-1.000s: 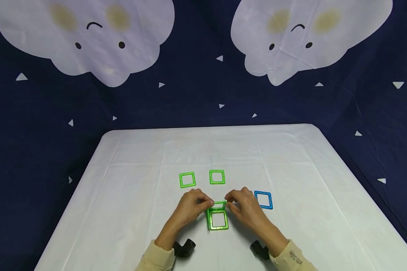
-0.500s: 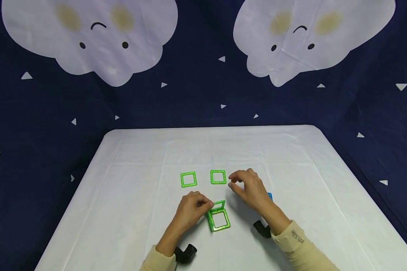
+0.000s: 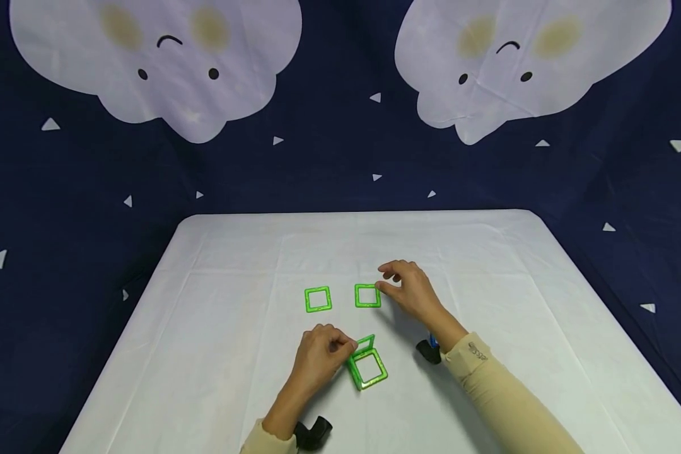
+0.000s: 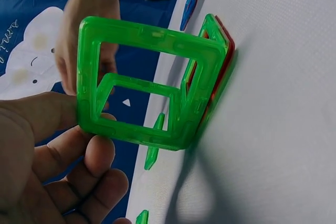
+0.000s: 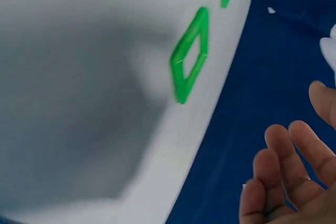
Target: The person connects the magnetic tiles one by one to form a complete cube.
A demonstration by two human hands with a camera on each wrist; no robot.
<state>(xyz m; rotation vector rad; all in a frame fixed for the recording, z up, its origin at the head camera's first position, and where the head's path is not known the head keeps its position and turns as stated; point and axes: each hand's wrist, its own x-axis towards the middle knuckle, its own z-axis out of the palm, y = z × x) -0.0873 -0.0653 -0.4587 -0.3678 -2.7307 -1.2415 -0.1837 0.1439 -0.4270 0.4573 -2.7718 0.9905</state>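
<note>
My left hand [image 3: 320, 354] pinches the edge of an upright green square magnetic tile [image 4: 152, 36] between thumb and fingers. This tile is part of a small build of green tiles [image 3: 373, 383], with another upright tile at its back. Beneath the build's flat green tile, a red tile [image 4: 229, 45] shows in the left wrist view. My right hand [image 3: 411, 291] is over the far part of the table, fingers loosely bent and holding nothing. Its thumb is by the right edge of a loose green square tile [image 3: 367, 305]; contact cannot be told.
Another loose green tile [image 3: 318, 309] lies to the left at the back. A blue tile [image 4: 191, 3] is mostly hidden by my right wrist in the head view. The white-covered table [image 3: 232, 328] ends at a dark blue cloth [image 3: 329, 176] with clouds.
My right hand has left the build and moved away to the far right loose green tile. The build has turned a little counterclockwise while my left hand keeps its pinch.
</note>
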